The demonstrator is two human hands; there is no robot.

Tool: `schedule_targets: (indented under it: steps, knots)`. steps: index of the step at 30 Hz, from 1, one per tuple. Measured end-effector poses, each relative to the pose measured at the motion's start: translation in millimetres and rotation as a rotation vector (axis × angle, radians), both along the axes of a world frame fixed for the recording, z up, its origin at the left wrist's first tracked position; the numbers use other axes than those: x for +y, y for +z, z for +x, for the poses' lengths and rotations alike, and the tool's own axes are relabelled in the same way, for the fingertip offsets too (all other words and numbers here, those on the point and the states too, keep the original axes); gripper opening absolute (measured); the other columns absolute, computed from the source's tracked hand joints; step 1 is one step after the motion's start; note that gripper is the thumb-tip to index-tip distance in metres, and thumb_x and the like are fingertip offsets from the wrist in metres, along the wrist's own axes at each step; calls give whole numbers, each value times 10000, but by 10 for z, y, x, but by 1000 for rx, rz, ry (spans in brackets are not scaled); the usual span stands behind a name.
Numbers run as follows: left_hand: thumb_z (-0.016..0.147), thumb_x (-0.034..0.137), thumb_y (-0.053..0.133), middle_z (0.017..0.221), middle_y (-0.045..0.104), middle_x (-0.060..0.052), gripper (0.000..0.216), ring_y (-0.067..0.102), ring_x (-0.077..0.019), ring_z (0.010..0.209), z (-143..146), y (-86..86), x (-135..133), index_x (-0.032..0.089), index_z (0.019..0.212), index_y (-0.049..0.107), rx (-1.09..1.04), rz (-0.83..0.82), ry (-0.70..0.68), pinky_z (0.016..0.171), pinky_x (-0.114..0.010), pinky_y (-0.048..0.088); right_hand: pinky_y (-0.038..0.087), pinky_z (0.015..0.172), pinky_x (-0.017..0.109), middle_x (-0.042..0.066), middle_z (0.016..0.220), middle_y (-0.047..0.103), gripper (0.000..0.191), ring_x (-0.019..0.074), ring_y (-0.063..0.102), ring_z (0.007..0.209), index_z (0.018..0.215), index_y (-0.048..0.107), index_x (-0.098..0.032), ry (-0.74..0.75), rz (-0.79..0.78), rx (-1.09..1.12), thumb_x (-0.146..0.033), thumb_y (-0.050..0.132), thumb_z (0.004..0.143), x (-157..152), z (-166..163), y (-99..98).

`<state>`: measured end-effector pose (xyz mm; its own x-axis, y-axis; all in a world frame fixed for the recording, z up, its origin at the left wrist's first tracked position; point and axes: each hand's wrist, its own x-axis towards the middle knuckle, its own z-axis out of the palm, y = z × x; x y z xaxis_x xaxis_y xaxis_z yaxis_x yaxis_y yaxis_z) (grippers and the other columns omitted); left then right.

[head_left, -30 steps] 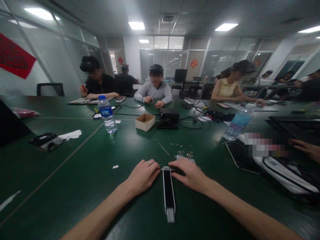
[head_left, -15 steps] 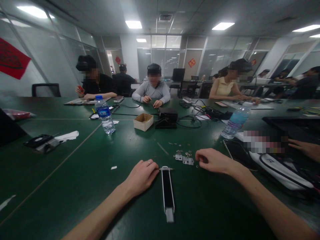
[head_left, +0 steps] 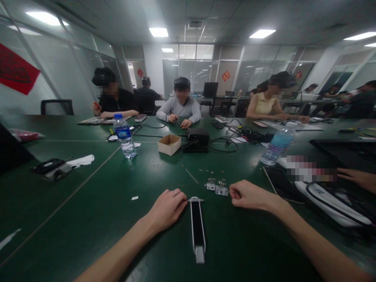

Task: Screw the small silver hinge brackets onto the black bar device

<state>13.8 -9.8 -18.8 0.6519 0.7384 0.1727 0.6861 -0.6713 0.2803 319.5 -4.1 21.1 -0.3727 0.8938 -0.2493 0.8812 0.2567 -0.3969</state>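
Head view: our left hand [head_left: 167, 209], fingers loosely bent, rests against the far end of the black strip [head_left: 197, 227] on the green table [head_left: 111, 203]. Our right hand [head_left: 246, 194] is fisted beside the small brackets [head_left: 217, 189], and we cannot tell what it holds. The water bottle [head_left: 125, 137] label is unreadable.

The left forearm [head_left: 117, 250] and the right forearm [head_left: 308, 239] are both slim and bare along all their visible length, up from the lower edge. The left hand [head_left: 167, 209] wears a thin, pale, shiny ring [head_left: 175, 192] near the knuckle of one finger; which finger is hard to tell. The right hand [head_left: 248, 194] is bare. The fingernails on both hands are too small and blurred to make out.
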Motion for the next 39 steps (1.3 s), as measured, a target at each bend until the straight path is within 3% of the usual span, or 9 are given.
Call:
schedule_targets:
  steps: [2,5,8,27,39]
  knots:
    - [977,229,420,945,609,-31,154,565,-175,801,0,2,0,197,978,570,4,1,0,720,-298,389,386,535,226,7,700,599,44,127,526,598,709,578,-173,57,74,121,-187,557,745,-56,-113,-24]
    - [975,226,419,944,609,-31,155,563,-175,796,5,6,4,197,974,572,6,3,1,715,-297,389,431,600,247,22,768,595,47,138,536,663,784,575,-167,44,337,326,-202,544,793,-140,-362,-127]
    - [975,226,423,939,609,-29,151,563,-179,798,12,16,5,199,972,571,9,7,4,722,-301,393,450,631,265,31,782,596,56,149,549,698,796,577,-164,93,436,423,-184,532,822,-198,-583,-251]
    - [979,214,426,929,603,-21,138,570,-178,806,15,0,8,197,959,562,13,17,-9,715,-308,383,490,640,259,10,848,665,108,132,604,715,933,646,-188,108,327,462,-175,633,827,-163,-667,-390]
    - [983,220,412,942,603,-28,152,563,-178,806,14,-1,6,204,980,563,10,19,-5,724,-306,395,509,773,307,39,953,680,197,172,627,861,1026,625,-180,188,397,399,-224,671,839,-147,-685,-342]
